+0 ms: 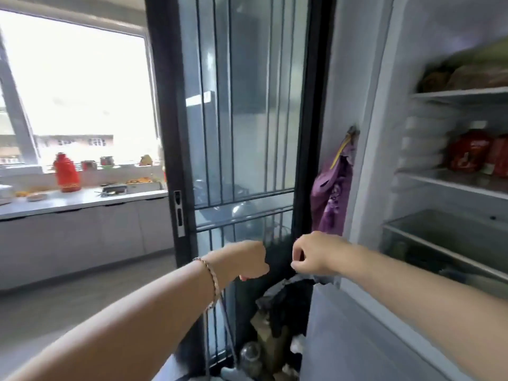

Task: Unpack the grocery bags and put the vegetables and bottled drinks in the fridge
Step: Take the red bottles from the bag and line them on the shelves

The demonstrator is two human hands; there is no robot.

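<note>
My left hand (246, 259), with a bracelet on its wrist, and my right hand (310, 254) are stretched out side by side, both with curled fingers. Between them hangs a blurred black plastic bag (277, 261); each hand grips one edge of it. The bag sits in front of the gap between the dark sliding door (247, 119) and the fridge (365, 166). The fridge stands open at the right, with red bottles (467, 154) on its middle shelf and wrapped food (472, 75) on the top shelf. What the bag holds is hidden.
A purple bag (331, 196) hangs on the fridge's side. Dark bags and an empty bottle (251, 353) fill the floor gap below my hands. A glass-topped drawer (439, 235) is in the fridge. At the left, a counter (82, 200) under a window carries a red flask (66, 173).
</note>
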